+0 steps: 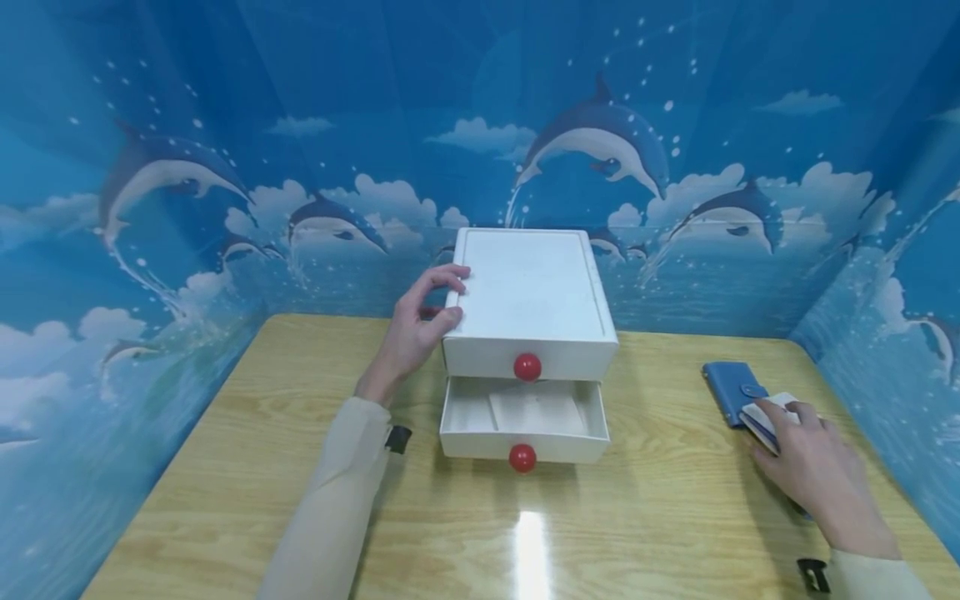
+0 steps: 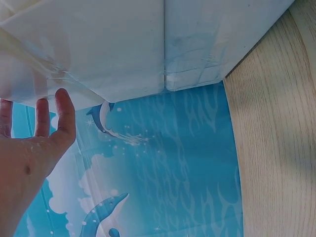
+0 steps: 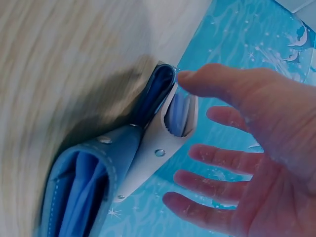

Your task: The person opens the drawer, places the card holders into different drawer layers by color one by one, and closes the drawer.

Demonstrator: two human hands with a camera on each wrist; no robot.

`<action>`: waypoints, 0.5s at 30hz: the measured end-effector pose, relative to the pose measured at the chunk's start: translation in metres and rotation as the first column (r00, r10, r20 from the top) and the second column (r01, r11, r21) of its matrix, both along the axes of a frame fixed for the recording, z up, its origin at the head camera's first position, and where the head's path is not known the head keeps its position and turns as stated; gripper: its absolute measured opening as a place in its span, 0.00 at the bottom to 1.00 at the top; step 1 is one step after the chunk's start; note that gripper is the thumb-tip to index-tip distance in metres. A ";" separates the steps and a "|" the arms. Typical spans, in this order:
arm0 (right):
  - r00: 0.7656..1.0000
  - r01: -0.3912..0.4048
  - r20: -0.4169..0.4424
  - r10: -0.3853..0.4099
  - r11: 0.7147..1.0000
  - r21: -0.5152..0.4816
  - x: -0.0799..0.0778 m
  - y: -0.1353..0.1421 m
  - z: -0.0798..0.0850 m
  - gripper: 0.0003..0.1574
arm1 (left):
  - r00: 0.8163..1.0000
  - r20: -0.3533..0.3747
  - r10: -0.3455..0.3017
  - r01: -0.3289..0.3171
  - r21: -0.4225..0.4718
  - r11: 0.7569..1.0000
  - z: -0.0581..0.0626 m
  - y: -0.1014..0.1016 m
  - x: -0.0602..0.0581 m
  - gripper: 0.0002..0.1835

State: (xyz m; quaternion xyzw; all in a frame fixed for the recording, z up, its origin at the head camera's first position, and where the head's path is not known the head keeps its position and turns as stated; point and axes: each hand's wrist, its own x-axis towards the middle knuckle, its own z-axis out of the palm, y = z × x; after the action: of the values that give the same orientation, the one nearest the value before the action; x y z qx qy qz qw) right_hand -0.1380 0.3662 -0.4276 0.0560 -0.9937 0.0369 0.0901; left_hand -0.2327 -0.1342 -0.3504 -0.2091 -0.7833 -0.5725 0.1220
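A white two-drawer box (image 1: 534, 287) with red round knobs stands mid-table. My left hand (image 1: 411, 329) rests at its upper left edge, fingertips touching the top and side; in the left wrist view the fingers (image 2: 64, 111) lie against the white wall. The lower drawer (image 1: 525, 447) is pulled out, with a white flat piece (image 1: 536, 408) inside. At the right, my right hand (image 1: 817, 462) is over a white card holder (image 3: 153, 153), its fingers spread apart. The thumb is close to a dark blue holder (image 3: 153, 96); contact is unclear. Beside them lies a blue snap wallet (image 1: 727, 387).
The wooden table (image 1: 660, 517) is bounded at the back and sides by a blue dolphin-print curtain (image 1: 360, 125). The box's upper drawer (image 1: 480, 358) is closed above the pulled-out one.
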 end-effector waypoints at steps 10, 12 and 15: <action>1.000 -0.002 0.024 0.002 1.000 0.011 -0.003 0.007 -0.008 0.38 | 1.000 0.007 0.001 -0.001 0.002 1.000 -0.001 0.000 0.000 0.14; 1.000 -0.004 0.029 0.003 1.000 0.008 -0.004 0.008 -0.008 0.37 | 1.000 0.008 0.001 -0.001 0.002 1.000 -0.001 0.001 0.000 0.14; 1.000 -0.007 0.018 0.007 1.000 -0.002 -0.005 0.009 -0.009 0.35 | 1.000 0.005 0.006 -0.006 0.000 1.000 -0.001 0.001 0.000 0.14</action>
State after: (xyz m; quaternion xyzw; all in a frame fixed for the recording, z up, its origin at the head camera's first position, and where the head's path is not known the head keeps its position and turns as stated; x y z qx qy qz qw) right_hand -0.1435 0.3750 -0.4363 0.0590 -0.9942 0.0388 0.0810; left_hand -0.2331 -0.1334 -0.3509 -0.2056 -0.7842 -0.5726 0.1217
